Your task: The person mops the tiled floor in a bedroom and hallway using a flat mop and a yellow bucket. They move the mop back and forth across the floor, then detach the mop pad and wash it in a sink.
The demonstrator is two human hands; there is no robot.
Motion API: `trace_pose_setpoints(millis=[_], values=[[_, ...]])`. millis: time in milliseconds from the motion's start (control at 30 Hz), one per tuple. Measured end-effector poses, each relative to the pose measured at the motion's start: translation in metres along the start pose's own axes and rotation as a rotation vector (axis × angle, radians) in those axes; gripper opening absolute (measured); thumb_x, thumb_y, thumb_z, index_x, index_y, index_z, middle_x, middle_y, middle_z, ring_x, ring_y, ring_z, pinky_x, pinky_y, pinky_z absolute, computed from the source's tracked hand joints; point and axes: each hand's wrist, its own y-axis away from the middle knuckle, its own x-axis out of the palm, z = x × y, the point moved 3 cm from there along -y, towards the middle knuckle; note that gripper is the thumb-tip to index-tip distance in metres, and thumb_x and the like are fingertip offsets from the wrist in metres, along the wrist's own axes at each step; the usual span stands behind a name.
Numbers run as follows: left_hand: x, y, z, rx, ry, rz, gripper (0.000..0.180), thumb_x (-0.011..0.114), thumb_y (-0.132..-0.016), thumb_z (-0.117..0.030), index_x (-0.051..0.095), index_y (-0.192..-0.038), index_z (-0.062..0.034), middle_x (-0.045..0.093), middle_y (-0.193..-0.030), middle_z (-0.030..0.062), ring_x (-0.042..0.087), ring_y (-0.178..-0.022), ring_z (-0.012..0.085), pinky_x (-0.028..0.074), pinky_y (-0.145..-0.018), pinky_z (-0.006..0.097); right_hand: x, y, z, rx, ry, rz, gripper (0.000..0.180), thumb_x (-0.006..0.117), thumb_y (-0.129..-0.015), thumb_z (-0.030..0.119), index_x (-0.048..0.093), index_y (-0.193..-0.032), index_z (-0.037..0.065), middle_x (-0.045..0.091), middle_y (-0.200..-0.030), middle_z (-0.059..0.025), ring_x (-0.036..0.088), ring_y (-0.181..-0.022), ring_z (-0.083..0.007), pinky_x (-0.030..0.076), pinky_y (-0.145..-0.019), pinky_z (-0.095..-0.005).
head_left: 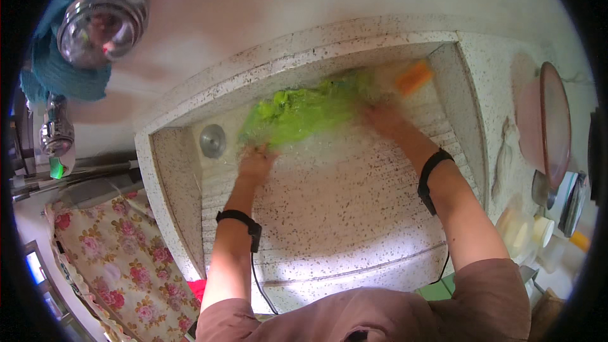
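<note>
A bright green cloth (304,113), bunched and wet-looking, stretches across the far part of a speckled stone wash basin (342,202). My left hand (256,157) is at its near left corner, fingers closed on the edge. At the cloth's right end is my right hand (382,116), so smeared by motion that its fingers cannot be made out. The cloth's right part is blurred too. Just beyond my right hand, an orange block-like thing (413,78) lies in the far right corner; its exact kind is unclear.
A round metal drain (213,140) sits in the basin's far left. Ridges line the basin floor at both sides. On the right ledge are a pinkish round basin (556,126) and several containers (522,231). A flowered curtain (120,247) hangs at left, below a teal cloth (69,76).
</note>
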Motion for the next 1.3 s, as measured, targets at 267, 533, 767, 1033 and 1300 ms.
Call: trace_pose_setpoints(millis=[267, 533, 767, 1033, 1300], values=[[0.050, 0.010, -0.056, -0.432, -0.212, 0.319, 0.056, 0.042, -0.092, -0.049, 0.054, -0.125, -0.0056, 0.057, -0.121, 0.0224, 0.046, -0.120, 0.0382, 0.023, -0.110, 0.047, 0.022, 0.030, 0.047, -0.165, 0.019, -0.132, 0.048, 0.054, -0.084, 0.018, 0.048, -0.130, 0.008, 0.043, -0.137, -0.0146, 0.040, -0.126, -0.0327, 0.031, -0.104, -0.0474], [-0.059, 0.125, -0.079, -0.311, -0.321, 0.328, 0.050, 0.055, -0.078, -0.006, 0.048, -0.127, -0.0084, 0.050, -0.129, 0.0205, 0.051, -0.117, 0.0373, 0.047, -0.093, 0.043, 0.045, 0.140, -0.008, -0.177, -0.031, -0.433, 0.039, 0.057, -0.076, 0.005, 0.058, -0.115, 0.010, 0.058, -0.116, -0.0116, 0.051, -0.110, -0.0302, 0.044, -0.090, -0.0398], [-0.098, 0.170, -0.134, -0.186, -0.469, 0.266, 0.045, 0.053, -0.078, -0.004, 0.052, -0.123, -0.0033, 0.045, -0.134, 0.0218, 0.045, -0.123, 0.0376, 0.037, -0.103, 0.048, 0.050, 0.179, -0.014, -0.261, -0.050, -0.466, 0.025, 0.056, -0.078, 0.012, 0.063, -0.101, 0.008, 0.065, -0.095, -0.0127, 0.060, -0.092, -0.0301, 0.050, -0.076, -0.0421], [-0.105, 0.206, -0.200, -0.508, -0.037, 0.230, 0.052, 0.058, -0.084, -0.031, 0.052, -0.126, -0.0009, 0.041, -0.137, 0.0225, 0.036, -0.128, 0.0411, 0.029, -0.106, 0.052, -0.015, 0.100, -0.086, -0.181, -0.135, -0.371, 0.042, 0.068, -0.077, 0.024, 0.060, -0.115, 0.005, 0.059, -0.117, -0.0167, 0.055, -0.105, -0.0367, 0.046, -0.089, -0.0420], [-0.111, 0.189, -0.218, -0.586, -0.122, 0.104, 0.040, 0.055, -0.075, -0.015, 0.062, -0.112, -0.0033, 0.055, -0.125, 0.0175, 0.048, -0.119, 0.0366, 0.037, -0.102, 0.046, -0.035, -0.009, -0.104, -0.090, -0.220, -0.499, 0.046, 0.053, -0.087, 0.032, 0.051, -0.126, 0.007, 0.051, -0.128, -0.0183, 0.049, -0.116, -0.0344, 0.042, -0.095, -0.0449]])
